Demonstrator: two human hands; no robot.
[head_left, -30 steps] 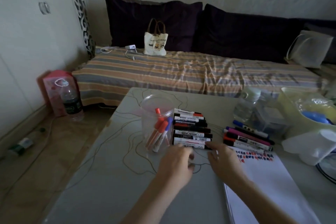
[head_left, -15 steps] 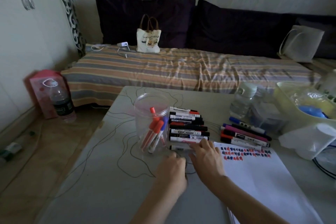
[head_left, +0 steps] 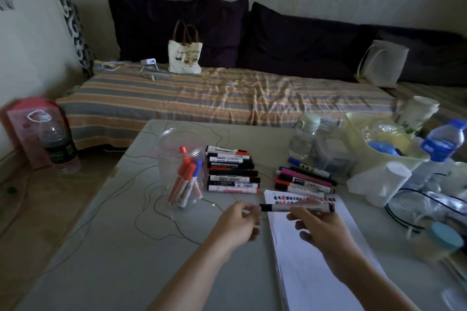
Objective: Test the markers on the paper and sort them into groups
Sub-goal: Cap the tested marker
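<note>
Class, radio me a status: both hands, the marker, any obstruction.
Right hand holds marker over paper. Left hand at its black cap end, grip unclear. Nothing in the way.

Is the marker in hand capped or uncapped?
Capped: the marker shows dark caps at both ends; left hand is at one.

table [head_left: 106, 247]: pale top with thin wavy lines
jar [head_left: 180, 166]: clear, pens inside
pens [head_left: 232, 171]: a row just right of the jar
paper [head_left: 316, 260]: white, further right of the jar
tub [head_left: 358, 134]: far right of the jar
</note>
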